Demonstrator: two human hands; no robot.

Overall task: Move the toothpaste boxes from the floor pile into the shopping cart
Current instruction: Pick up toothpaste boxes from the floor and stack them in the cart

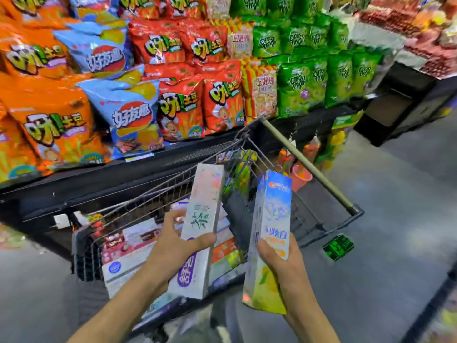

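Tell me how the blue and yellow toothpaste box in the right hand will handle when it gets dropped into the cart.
The blue and yellow box looks like thin, stiff carton, so it should keep its shape. The right hand holds it alone, so it is probably light. Its glossy surface may slip, and its flat sides should let it settle on the boxes in the cart without rolling.

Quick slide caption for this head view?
Left hand and right hand each hold a toothpaste box over the shopping cart.
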